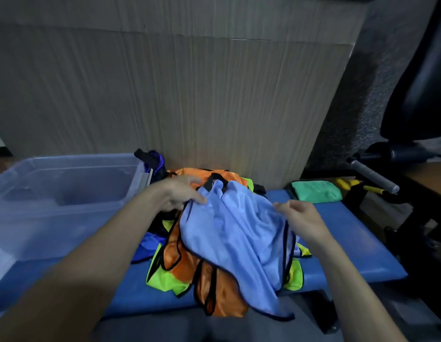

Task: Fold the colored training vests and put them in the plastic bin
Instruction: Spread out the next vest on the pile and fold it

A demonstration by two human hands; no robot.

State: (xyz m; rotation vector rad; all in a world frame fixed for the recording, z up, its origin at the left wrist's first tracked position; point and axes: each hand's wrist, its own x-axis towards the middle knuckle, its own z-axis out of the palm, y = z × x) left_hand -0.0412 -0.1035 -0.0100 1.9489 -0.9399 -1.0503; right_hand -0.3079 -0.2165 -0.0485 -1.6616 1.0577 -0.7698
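A light blue vest (234, 233) with black trim lies on top of a heap of vests on the blue bench (348, 245). Under it are orange vests (187, 262), neon yellow vests (165, 280) and a dark blue one (150, 243). My left hand (180, 193) pinches the light blue vest's upper left edge. My right hand (301, 218) holds its right edge, fingers curled on the cloth. The clear plastic bin (17, 218) stands to the left of the heap, with nothing visible inside it.
A wood-grain panel (190, 95) rises right behind the bench. A folded green cloth (315, 191) and yellow-handled tools (350, 185) lie at the bench's right end. A black chair (417, 82) and a metal handle (373, 176) stand to the right.
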